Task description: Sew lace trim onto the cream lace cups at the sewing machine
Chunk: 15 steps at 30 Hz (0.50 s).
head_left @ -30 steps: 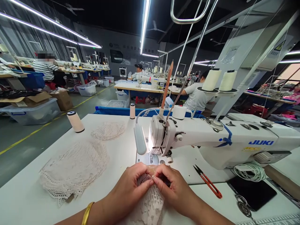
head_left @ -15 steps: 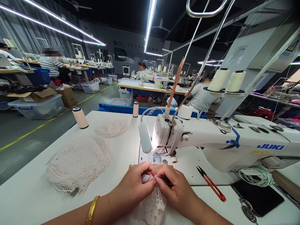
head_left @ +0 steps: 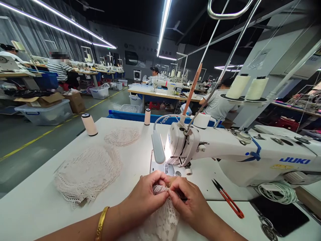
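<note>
A piece of cream lace fabric (head_left: 167,219) is pinched between my two hands, just in front of the sewing machine's needle area, and hangs down toward the table's near edge. My left hand (head_left: 150,194) grips it with thumb and forefinger. Close beside it, fingertips almost touching, my right hand (head_left: 187,199) pinches the same lace edge. Behind my hands stands a white sewing machine (head_left: 210,144), its lamp (head_left: 158,147) lighting the needle plate (head_left: 170,170). Part of the lace is hidden under my fingers.
Left on the white table lie a large lace pile (head_left: 87,174) and a smaller one (head_left: 122,136). Two thread cones (head_left: 89,125) stand at the back edge. Orange-handled thread snips (head_left: 228,199) and a black flat object (head_left: 281,214) lie right. Co-workers sit at machines beyond.
The view has shifted slightly, so the table and machine sit a little farther right. Both hands keep their pinch on the lace, with only a small shift of the fingers.
</note>
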{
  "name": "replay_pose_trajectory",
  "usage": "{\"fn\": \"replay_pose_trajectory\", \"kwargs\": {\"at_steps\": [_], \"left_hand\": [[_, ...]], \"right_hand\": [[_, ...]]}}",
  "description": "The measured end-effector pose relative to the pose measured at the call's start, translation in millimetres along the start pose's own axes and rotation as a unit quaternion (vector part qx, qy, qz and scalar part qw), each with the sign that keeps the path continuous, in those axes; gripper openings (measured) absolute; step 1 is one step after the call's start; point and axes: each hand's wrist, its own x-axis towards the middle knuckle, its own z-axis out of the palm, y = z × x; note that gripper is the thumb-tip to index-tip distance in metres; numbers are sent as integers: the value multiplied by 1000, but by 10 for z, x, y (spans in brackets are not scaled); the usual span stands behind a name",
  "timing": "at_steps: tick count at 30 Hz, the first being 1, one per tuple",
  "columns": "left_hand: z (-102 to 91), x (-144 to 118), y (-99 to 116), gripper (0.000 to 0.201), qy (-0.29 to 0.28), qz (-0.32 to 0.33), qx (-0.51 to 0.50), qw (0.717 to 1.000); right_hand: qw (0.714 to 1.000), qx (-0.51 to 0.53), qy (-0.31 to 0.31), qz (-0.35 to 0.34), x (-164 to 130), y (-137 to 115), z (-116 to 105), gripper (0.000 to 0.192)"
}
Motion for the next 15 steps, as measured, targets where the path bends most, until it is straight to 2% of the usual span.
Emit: {"fn": "replay_pose_trajectory", "kwargs": {"at_steps": [3, 7, 12, 15], "left_hand": [[-2, 9, -25, 16, -16, 12, -13, 1000], [-18, 5, -46, 18, 8, 18, 37, 999], [-55, 29, -70, 23, -17, 28, 64, 997], [-25, 65, -36, 23, -1, 28, 80, 996]], "right_hand": [[1000, -7, 2, -3, -7, 24, 10, 15], [1000, -15, -1, 16, 2, 21, 14, 19], [998, -3, -31, 56, -10, 17, -49, 17], [997, 4, -52, 49, -66, 10, -97, 21]]}}
